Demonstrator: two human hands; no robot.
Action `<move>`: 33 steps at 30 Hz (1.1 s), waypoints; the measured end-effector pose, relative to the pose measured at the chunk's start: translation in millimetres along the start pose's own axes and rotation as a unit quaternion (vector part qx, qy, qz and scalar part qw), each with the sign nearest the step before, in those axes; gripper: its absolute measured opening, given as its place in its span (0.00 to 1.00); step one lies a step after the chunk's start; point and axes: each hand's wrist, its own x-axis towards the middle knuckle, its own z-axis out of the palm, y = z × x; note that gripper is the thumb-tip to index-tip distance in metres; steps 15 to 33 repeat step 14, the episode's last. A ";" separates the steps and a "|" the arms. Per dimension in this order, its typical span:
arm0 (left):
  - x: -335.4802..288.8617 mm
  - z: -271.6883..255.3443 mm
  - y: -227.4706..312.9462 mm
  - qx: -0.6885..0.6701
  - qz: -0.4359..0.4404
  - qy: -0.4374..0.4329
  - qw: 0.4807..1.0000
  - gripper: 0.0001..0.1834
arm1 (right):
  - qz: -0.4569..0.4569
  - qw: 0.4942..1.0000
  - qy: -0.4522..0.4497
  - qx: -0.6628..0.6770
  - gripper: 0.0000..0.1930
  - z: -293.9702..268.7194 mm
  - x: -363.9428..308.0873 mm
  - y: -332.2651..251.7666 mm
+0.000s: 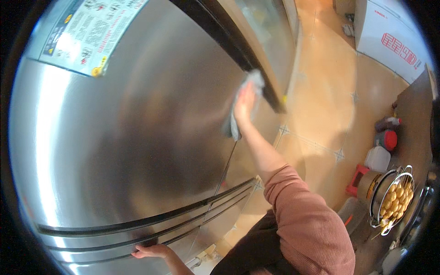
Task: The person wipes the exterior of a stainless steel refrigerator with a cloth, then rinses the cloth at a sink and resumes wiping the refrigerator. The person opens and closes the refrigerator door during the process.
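Note:
A large brushed stainless-steel panel (151, 128) fills the left and middle of the head view. My right hand (245, 101) presses a grey cloth (233, 127) against the steel near its right edge; hand and cloth are slightly blurred. Dark parallel grooves (137, 225) run across the panel's lower part. Beside the lower grooves, my left hand (153, 250) rests on the metal with its fingers stretched out and nothing in it.
A printed sheet (94, 34) is stuck at the panel's upper left. Beyond its right edge stands a framed glass door (270, 41) over a tiled floor (321, 101). To the right are a white box (389, 36), a red-lidded jar (389, 140) and a wire basket of yellowish round items (398, 199).

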 end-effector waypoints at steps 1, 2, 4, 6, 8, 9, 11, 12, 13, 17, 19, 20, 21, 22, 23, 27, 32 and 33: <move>0.3 -2.2 -0.3 0.010 0.009 -0.004 1.000 0.36 | 0.090 0.996 -0.010 0.022 0.29 -2.3 -30.2 31.0; 1.4 -3.2 -1.7 0.015 0.010 -0.001 1.000 0.35 | 0.141 0.989 -0.015 0.036 0.30 -2.7 -63.1 52.4; 5.5 -3.5 -3.4 0.029 0.006 0.015 0.999 0.35 | 0.254 0.966 -0.021 0.040 0.30 -7.2 -146.1 63.1; 6.5 -3.8 -4.3 0.003 -0.012 -0.013 1.000 0.34 | 0.316 0.941 -0.083 0.087 0.32 -19.3 -234.0 33.3; 6.8 -8.0 -5.1 -0.010 -0.021 -0.027 0.999 0.34 | 0.110 0.984 -0.141 0.023 0.33 -44.9 -293.3 -12.9; 8.4 -7.5 -6.2 -0.014 -0.014 -0.033 0.999 0.34 | -0.005 0.991 -0.124 -0.039 0.31 -49.3 -285.4 -18.1; 11.0 -10.9 -9.0 -0.003 -0.007 -0.022 1.000 0.35 | -0.144 0.971 -0.135 -0.131 0.29 -53.8 -244.1 -11.1; 12.7 -11.8 -11.9 0.008 -0.007 -0.007 1.000 0.35 | -0.058 0.984 -0.158 -0.051 0.30 -49.2 -207.3 1.9; 12.0 -12.7 -18.4 0.017 0.007 -0.005 1.000 0.35 | 0.053 0.976 -0.213 0.015 0.32 -37.2 -161.0 17.8; 13.2 -14.2 -27.6 0.005 -0.001 -0.003 1.000 0.36 | 0.040 0.982 -0.184 0.032 0.32 -36.2 -161.3 17.6; 13.2 -14.2 -27.6 0.005 -0.001 -0.003 1.000 0.36 | 0.040 0.982 -0.184 0.032 0.32 -36.2 -161.3 17.6; 13.2 -14.2 -27.6 0.005 -0.001 -0.003 1.000 0.36 | 0.040 0.982 -0.184 0.032 0.32 -36.2 -161.3 17.6; 13.2 -14.2 -27.6 0.005 -0.001 -0.003 1.000 0.36 | 0.040 0.982 -0.184 0.032 0.32 -36.2 -161.3 17.6; 13.2 -14.2 -27.6 0.005 -0.001 -0.003 1.000 0.36 | 0.040 0.982 -0.184 0.032 0.32 -36.2 -161.3 17.6; 13.2 -14.2 -27.6 0.005 -0.001 -0.003 1.000 0.36 | 0.040 0.982 -0.184 0.032 0.32 -36.2 -161.3 17.6; 13.2 -14.2 -27.6 0.005 -0.001 -0.003 1.000 0.36 | 0.040 0.982 -0.184 0.032 0.32 -36.2 -161.3 17.6; 13.2 -14.2 -27.6 0.005 -0.001 -0.003 1.000 0.36 | 0.040 0.982 -0.184 0.032 0.32 -36.2 -161.3 17.6; 13.2 -14.2 -27.6 0.005 -0.001 -0.003 1.000 0.36 | 0.040 0.982 -0.184 0.032 0.32 -36.2 -161.3 17.6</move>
